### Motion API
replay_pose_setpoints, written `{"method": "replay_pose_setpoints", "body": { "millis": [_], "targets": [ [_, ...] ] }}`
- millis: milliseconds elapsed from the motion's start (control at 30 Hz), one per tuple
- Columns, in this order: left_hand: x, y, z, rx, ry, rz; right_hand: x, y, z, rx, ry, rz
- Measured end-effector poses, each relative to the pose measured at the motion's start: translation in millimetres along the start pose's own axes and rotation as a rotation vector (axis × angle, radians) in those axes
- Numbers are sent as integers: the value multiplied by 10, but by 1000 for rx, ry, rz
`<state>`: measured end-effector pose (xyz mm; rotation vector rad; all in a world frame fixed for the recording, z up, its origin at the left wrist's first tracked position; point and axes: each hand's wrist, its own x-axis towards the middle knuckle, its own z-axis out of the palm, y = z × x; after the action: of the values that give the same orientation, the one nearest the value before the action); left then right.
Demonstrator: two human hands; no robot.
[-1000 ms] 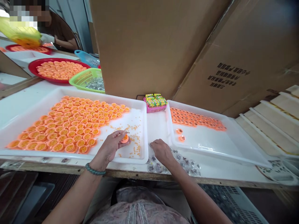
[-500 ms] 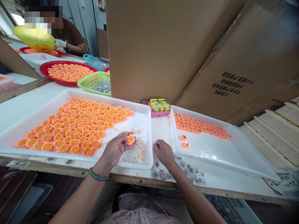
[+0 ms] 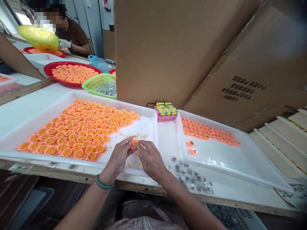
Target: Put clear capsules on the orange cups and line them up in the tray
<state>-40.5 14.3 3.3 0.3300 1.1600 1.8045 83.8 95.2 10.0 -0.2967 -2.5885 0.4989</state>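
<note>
My left hand pinches a small orange plastic cup with yellow beads in it, just over the near right part of the left white tray. My right hand meets it from the right, thumb and fingertips closed at the cup's rim. Whatever those right fingers hold is hidden. Many similar orange cups filled with yellow beads stand in rows in the left tray, with loose yellow beads scattered beside them. Clear round plastic pieces lie on the table right of my right hand.
The right white tray holds rows of orange cups with clear tops. A pink basket of small yellow-green boxes sits between the trays. Large cardboard stands behind. Back left are a red tray, a green basket and a co-worker.
My right hand has moved left from beside the clear plastic pieces to the orange cup. My left hand still holds the cup, now tilted a little. The view has shifted slightly.
</note>
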Motion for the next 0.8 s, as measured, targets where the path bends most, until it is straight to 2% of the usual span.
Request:
{"method": "replay_pose_setpoints", "body": {
  "millis": [133,233,367,433,700,800],
  "targets": [
    [18,-14,-8,-10,39,-1,-134,20,-37,-2,0,-14],
    [7,-4,12,29,64,-7,-101,14,-52,-34,-3,23],
    [-7,19,36,32,63,-16,-27,-23,-27,-129,-135,15],
    [0,16,31,19,77,-17,-51,-29,-28,-135,-158,6],
    [28,0,0,40,79,-46,-106,-63,-86,-23,-14,37],
    [25,26,-3,32,62,-49,-86,-61,-79,18,56,3]
  ]
}}
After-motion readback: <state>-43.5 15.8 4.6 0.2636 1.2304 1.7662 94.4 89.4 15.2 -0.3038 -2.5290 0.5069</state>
